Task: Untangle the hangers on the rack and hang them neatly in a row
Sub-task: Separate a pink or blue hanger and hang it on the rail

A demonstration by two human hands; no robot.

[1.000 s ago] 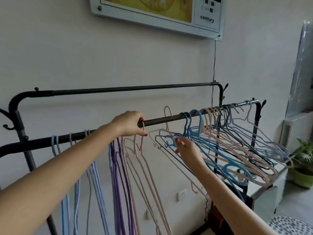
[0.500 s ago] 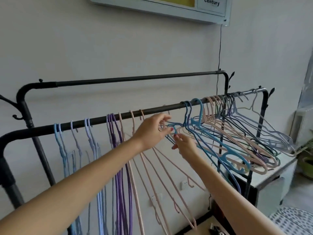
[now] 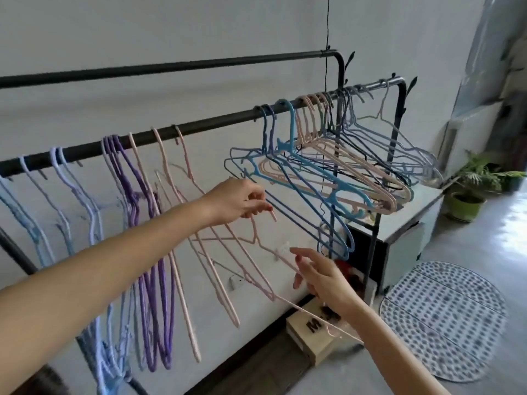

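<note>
A black rack rail (image 3: 216, 125) carries neat light blue hangers (image 3: 65, 189), purple hangers (image 3: 134, 189) and pink hangers (image 3: 168, 172) on its left part. A tangled bunch of blue, pink and dark hangers (image 3: 328, 178) hangs at the right end. My left hand (image 3: 239, 201) pinches the hook of a loose pink hanger (image 3: 256, 238), held below the rail and off it. My right hand (image 3: 319, 275) is lower, fingers apart, touching that hanger's slanting arm.
A second black rail (image 3: 199, 64) runs higher, closer to the wall. A grey cabinet (image 3: 410, 223) stands under the tangled bunch, with a potted plant (image 3: 467, 206) beyond it. A dotted rug (image 3: 445, 317) and a cardboard box (image 3: 313, 334) lie on the floor.
The pink hanger has come out of the tangled bunch and down below the rail. My left hand left the rail and now holds its hook; my right hand dropped lower.
</note>
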